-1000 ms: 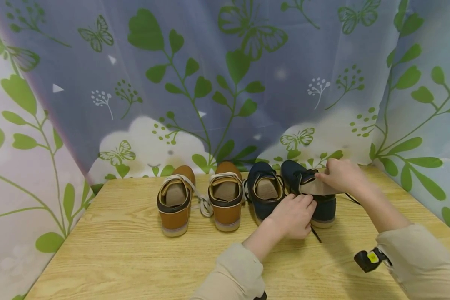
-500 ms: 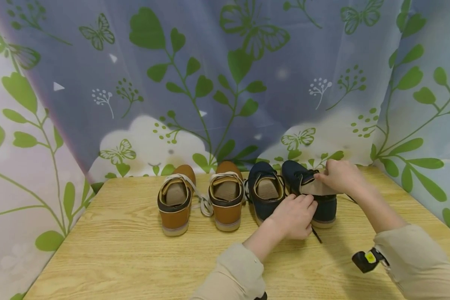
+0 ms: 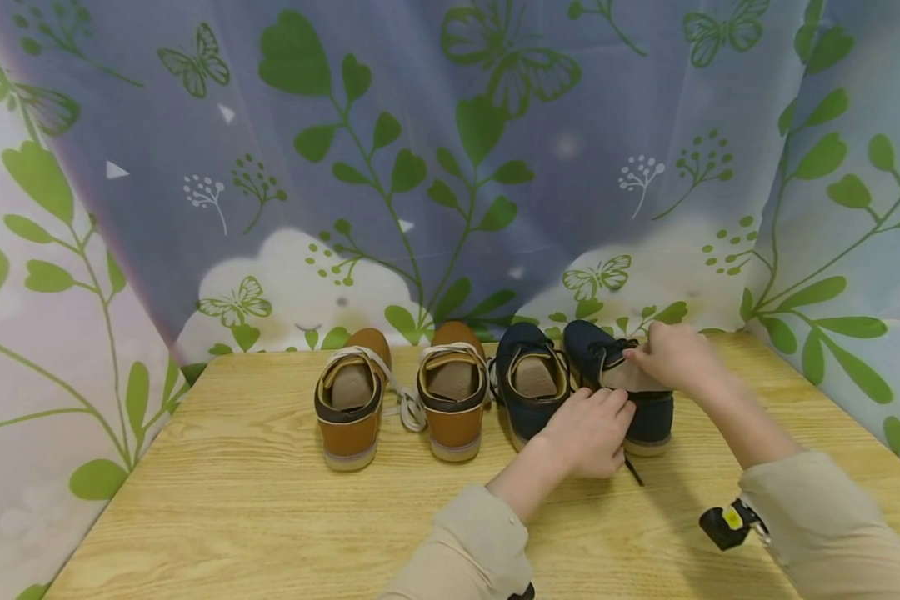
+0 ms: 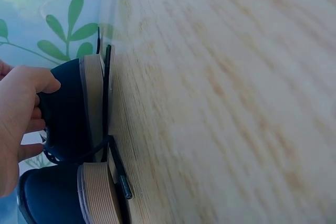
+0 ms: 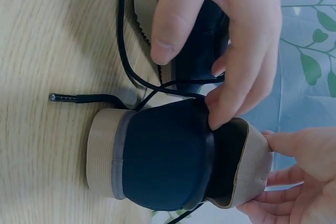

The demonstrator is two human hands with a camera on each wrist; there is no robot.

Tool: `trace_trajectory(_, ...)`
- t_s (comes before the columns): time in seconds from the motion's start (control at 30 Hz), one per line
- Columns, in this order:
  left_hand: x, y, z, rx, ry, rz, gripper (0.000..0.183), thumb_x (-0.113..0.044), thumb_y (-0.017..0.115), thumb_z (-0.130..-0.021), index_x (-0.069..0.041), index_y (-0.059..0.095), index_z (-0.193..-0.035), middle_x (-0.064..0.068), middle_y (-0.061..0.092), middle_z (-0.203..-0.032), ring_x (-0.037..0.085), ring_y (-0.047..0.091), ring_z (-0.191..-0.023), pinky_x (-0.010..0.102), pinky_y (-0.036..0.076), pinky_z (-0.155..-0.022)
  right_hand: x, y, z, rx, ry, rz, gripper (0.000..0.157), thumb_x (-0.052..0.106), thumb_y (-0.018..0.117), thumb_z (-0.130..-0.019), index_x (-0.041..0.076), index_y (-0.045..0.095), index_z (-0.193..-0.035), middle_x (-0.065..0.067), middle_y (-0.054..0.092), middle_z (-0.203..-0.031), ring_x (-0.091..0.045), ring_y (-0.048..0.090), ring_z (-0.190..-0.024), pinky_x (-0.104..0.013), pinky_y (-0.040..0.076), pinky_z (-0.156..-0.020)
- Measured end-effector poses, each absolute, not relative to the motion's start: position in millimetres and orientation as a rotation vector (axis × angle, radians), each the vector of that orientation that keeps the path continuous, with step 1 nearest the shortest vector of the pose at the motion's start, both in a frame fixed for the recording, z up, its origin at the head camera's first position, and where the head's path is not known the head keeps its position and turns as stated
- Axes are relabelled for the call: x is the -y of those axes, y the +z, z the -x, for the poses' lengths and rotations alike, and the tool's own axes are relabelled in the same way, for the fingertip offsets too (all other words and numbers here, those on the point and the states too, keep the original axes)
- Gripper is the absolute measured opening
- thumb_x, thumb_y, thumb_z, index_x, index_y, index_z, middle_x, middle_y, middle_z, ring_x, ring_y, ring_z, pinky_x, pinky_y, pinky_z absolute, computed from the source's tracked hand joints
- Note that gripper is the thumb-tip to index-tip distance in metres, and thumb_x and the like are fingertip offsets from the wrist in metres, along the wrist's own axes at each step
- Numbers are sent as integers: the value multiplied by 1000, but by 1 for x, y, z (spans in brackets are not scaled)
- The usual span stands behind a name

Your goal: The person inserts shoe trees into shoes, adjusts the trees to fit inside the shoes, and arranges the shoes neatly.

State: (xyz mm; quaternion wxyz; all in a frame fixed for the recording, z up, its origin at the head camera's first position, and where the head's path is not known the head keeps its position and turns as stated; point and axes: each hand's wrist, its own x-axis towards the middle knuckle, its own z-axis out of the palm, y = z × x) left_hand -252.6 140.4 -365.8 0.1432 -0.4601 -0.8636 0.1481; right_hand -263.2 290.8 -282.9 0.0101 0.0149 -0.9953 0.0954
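Note:
At the right end of the row stands a navy lace-up shoe (image 3: 648, 425), its heel toward me. My right hand (image 3: 682, 358) pinches the heel end of a beige insole (image 5: 253, 169) between thumb and fingers. The insole stands tilted up out of the shoe opening, its front part hidden inside. My left hand (image 3: 588, 429) holds the shoe's collar on its left side, fingertips right at the rim in the right wrist view. A second navy shoe (image 3: 525, 337) sits just left, partly behind my left hand, with an insole lying inside.
Two brown shoes (image 3: 351, 437) with cream laces (image 3: 411, 412) stand further left on the wooden table (image 3: 270, 517). A dark lace (image 3: 633, 471) trails from the navy shoes toward me. A patterned curtain (image 3: 450, 167) hangs close behind the toes.
My right hand has edged slightly left, and the insole's heel end sticks out less past the back of the shoe. My left hand has stayed in place.

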Motion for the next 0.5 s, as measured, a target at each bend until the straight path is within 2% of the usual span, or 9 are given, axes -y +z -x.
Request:
trace_trajectory(0.23,-141,-365,252,2490,443,1321,57,-48,45,-91,-20,40,-140,-4,37,-137,10,38,-123,26,33,-97,-291,-287,262,3042,306,-52,35,28,57,-92,4,47,-69,-6,42,-56,-20,46,-48,-30,36,-46)
trace_trajectory(0.5,-141,-365,252,2486,452,1319,57,-49,44,-91,-20,39,-140,-4,37,-139,10,37,-124,26,32,-97,-290,-292,262,3011,299,-40,34,28,57,-92,1,49,-74,-9,49,-61,-23,51,-53,-34,41,-50)
